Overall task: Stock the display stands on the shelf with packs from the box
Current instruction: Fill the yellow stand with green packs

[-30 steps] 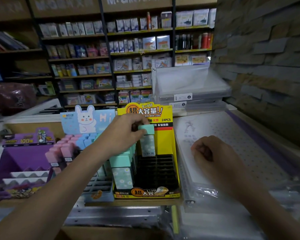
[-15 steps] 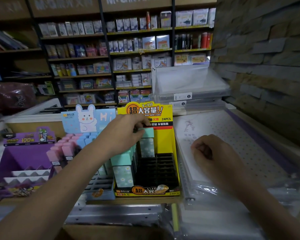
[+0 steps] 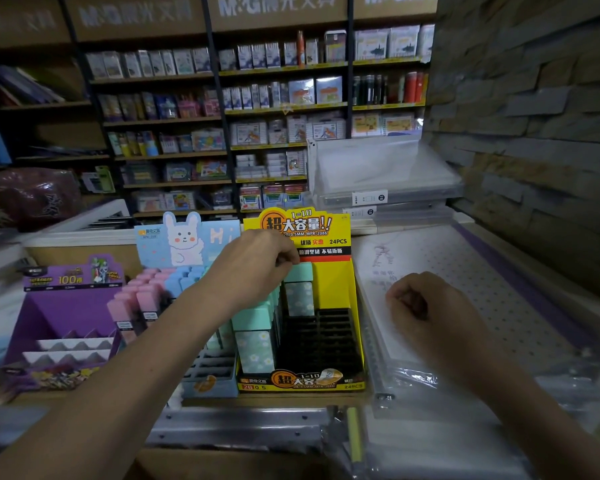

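- The yellow display stand [image 3: 329, 289] sits at the middle of the shelf's front edge. Its black slotted tray is stepped so each pack stands upright with its face showing. The stocked packs [image 3: 255, 344] fill the left columns, and the slots on the right are bare.
- The left hand [image 3: 253, 268] reaches over those columns. Its fingers curl down onto the top of the mint pack [image 3: 298, 289] in the back row, against the stand's yellow back panel. I judge the pack is being pressed home in its slot.
- The right hand [image 3: 426, 306] lies in a loose fist on a plastic-wrapped pad [image 3: 499, 289] at the shelf's right end. Nothing shows in it, and it is probably only bracing.
- The box of packs is not in view.
- Leftward along the shelf [image 3: 274, 399], a blue rabbit stand [image 3: 184, 240] is just beside the yellow one, then comes a purple stand [image 3: 66, 306].
- Behind is dim stationery shelving [image 3: 257, 109], and a stone wall [image 3: 534, 116] closes the right side.
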`<state>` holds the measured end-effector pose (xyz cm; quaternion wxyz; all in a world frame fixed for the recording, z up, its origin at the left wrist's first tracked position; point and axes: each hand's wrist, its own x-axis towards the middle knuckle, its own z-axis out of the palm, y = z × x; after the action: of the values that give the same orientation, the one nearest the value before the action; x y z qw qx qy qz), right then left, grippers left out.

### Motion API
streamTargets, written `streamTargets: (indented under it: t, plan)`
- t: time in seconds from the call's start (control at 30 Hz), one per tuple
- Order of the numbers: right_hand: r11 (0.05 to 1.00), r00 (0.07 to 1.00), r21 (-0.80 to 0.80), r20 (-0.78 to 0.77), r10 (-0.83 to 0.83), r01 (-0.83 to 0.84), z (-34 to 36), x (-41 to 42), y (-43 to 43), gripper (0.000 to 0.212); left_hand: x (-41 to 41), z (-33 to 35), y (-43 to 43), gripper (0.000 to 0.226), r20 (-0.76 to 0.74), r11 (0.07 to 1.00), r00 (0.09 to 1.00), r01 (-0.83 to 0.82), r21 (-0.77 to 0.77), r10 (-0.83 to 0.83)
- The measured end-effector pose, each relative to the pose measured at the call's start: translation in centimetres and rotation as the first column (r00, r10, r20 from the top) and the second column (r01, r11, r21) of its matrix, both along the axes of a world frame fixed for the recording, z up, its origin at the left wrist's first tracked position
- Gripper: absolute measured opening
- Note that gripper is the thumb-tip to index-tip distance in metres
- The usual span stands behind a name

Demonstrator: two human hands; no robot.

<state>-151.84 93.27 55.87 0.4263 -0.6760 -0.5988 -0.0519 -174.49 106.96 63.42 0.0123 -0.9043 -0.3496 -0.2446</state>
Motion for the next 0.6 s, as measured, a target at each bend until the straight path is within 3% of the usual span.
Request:
streamTargets:
  t: [0.13, 0.4, 0.6]
  plan:
    - [1.000, 1.000, -0.010, -0.005, 0.004, -0.004, 0.2, -0.3, -0.2, 0.019, -0.6, 0.1, -0.5, 0.019, -0.006, 0.998, 1.000, 0.012, -0.062, -0.012]
    - [0.987, 0.991, 0.159, 0.135, 0.015, -0.037, 3.7, -2.5, -1.9, 0.021, -4.0, 0.3, -3.8, 0.011, 0.302, 0.989, 0.953, 0.064, -0.130, -0.022]
    - [0.947, 0.976, 0.237, 0.024, 0.218, -0.217, 4.6, -8.6, -3.9, 0.010, -8.8, -1.1, -8.2, 0.010, 0.475, 0.976, 0.879, 0.134, -0.170, -0.038]
